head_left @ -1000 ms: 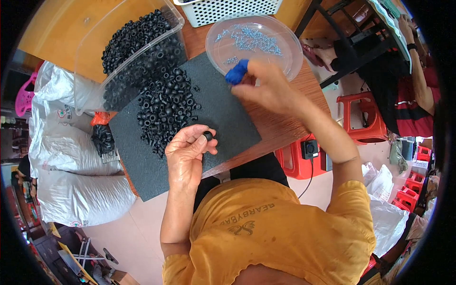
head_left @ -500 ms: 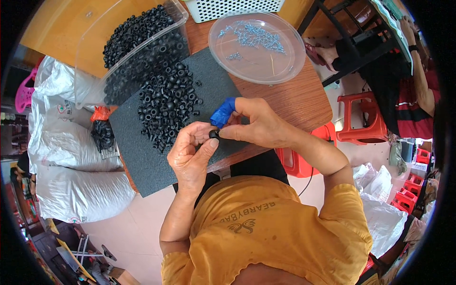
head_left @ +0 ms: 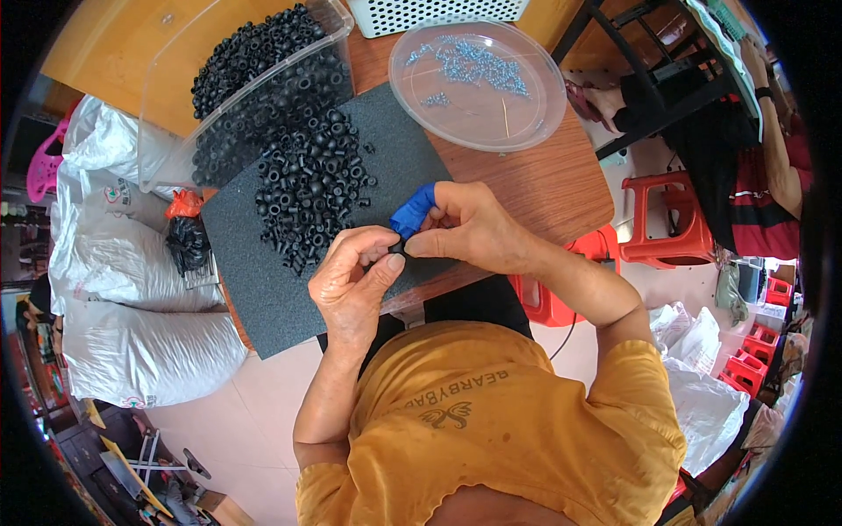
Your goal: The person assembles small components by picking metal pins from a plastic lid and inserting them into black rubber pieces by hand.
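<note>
Between my two hands, above the near edge of the dark grey mat (head_left: pixel 232 289), is a small round black part (head_left: pixel 398 248). The thumb and fingers of my left hand (head_left: pixel 355 280) pinch it from the left. My right hand (head_left: pixel 478 230) closes on it from the other side, with blue tape (head_left: pixel 412 210) wrapped round its index finger. Fingertips hide most of the part. A heap of similar small black parts (head_left: pixel 311 188) lies on the mat beyond my left hand.
A clear plastic bin (head_left: pixel 349 74) full of black parts stands at the far left. On the wooden table (head_left: pixel 561 188) a round clear lid (head_left: pixel 553 105) carries small bluish metal pieces. White sacks (head_left: pixel 149 355) stand at left, a red stool (head_left: pixel 671 219) at right. Another person (head_left: pixel 767 197) sits at far right.
My right hand's fingertips have closed in over the black part, which shows less than before. Otherwise both hands stay in almost the same place.
</note>
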